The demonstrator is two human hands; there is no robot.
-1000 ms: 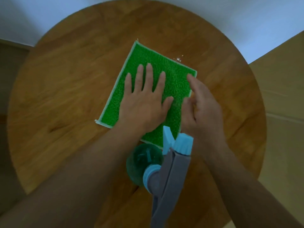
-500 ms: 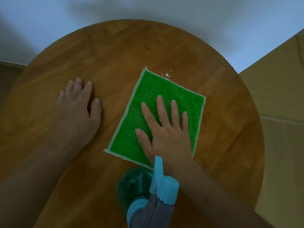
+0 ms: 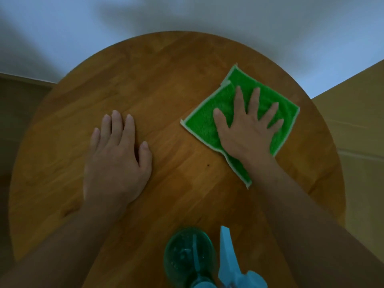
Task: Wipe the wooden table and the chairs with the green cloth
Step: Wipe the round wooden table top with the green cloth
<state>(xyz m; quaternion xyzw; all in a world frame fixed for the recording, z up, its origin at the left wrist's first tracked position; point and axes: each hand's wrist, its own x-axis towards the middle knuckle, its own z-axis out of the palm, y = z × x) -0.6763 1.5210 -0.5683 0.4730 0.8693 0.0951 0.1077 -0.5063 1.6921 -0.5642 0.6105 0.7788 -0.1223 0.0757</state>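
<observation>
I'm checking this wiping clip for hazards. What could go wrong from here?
The spray bottle stands at the table's near edge between both forearms; a wide sweep might knock it off. The green cloth has a folded far corner under the right hand, so it may bunch and wipe unevenly.

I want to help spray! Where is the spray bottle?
In the head view, the spray bottle stands at the near edge of the round wooden table, bottom centre, between the person's forearms, nearer than the green cloth.

cloth on the table's far right under the right hand, left hand left of it, spray bottle nearest
</observation>
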